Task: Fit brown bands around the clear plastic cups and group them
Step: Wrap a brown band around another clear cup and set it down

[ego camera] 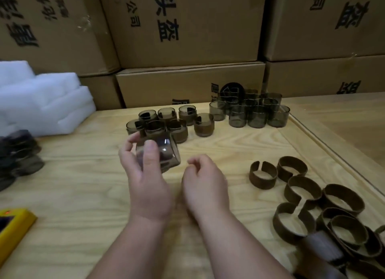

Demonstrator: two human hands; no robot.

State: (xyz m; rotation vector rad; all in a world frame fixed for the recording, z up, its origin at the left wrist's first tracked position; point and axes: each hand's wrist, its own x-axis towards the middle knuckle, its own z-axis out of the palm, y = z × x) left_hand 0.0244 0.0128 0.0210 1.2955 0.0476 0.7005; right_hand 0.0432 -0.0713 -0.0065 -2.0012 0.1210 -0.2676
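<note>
At the centre of the table [87, 195], a cup [164, 155] is held tilted above the wood, with a brown band visible on it. The left hand [145, 174] grips it: the thumb lies across the near wall, the fingers curl round the far left side, and the cup projects up and right from the grip. The right hand [205, 183] sits just right of the cup, apart from it, fingers loosely curled and holding nothing.

Just behind the held cup stands a group of banded cups [170, 122], seven in two rows, upright and close together. Further back and right stands a cluster of bare cups [254, 112], some stacked on others.

On the right side of the table lie loose bands [302, 187], open split rings, several overlapping toward the near right corner.

At the left edge lie a dark pile [18, 153], blurred, a white foam block [41, 99] behind it and a yellow device [12, 226] at the near edge. Cardboard boxes [187, 28] with printed characters are stacked behind the table.
</note>
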